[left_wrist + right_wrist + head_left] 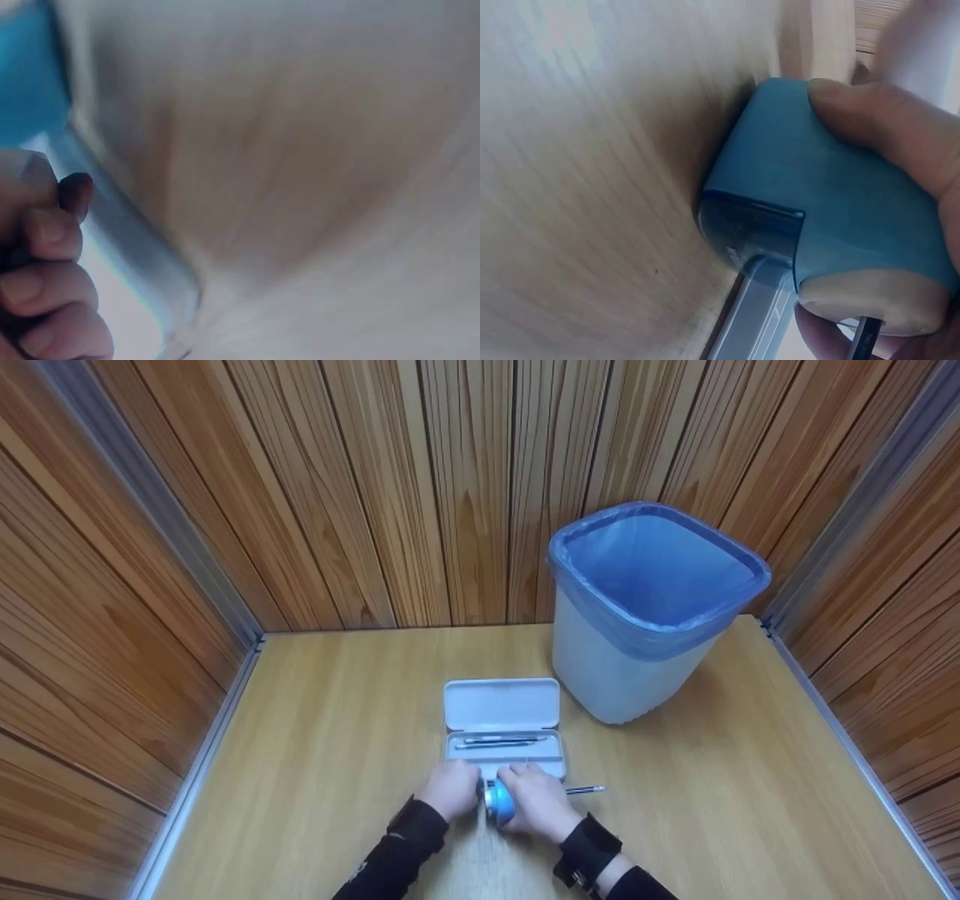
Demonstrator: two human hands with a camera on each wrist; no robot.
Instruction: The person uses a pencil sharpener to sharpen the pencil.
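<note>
A blue pencil sharpener (501, 804) lies on the table in front of an open white pencil case (502, 705). My right hand (536, 802) grips its body from the right, thumb along the blue side in the right wrist view. Out of the sharpener's right end sticks a dark pencil (586, 790). My left hand (451, 787) is at the opposite end, its fingers (64, 285) curled around what looks like the crank handle, mostly hidden by the fingers. Several pencils (499, 742) lie in the case's upper compartment.
A white bin (622, 675) with a blue liner stands at the back right of the wooden table (337, 720). Wood-panelled walls (472, 510) enclose the table at the back and both sides.
</note>
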